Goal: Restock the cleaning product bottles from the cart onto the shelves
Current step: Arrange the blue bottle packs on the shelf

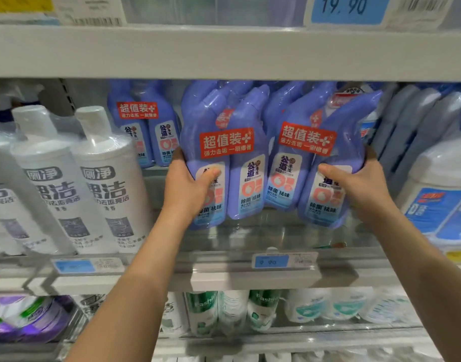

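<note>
Your left hand (190, 189) grips the left twin-pack (226, 142) of purple bottles. The thumb lies across the front label and the fingers wrap round the outer side. Your right hand (360, 189) grips the right twin-pack (306, 138) the same way from the other side. Both packs are at the middle shelf (250, 282), side by side and touching, just behind the clear front rail (250, 231). The left pack stands nearly upright and the right one leans with its top to the right. The rail's glare hides the bases, so you cannot tell whether they rest on the board. A third purple pack (143, 131) stands further back on the left. Wrapped white bottles (104, 178) stand beside your left hand, and a white jug (443, 194) stands to the right. A blue price tag (271, 261) hangs on the shelf edge below the packs.
</note>
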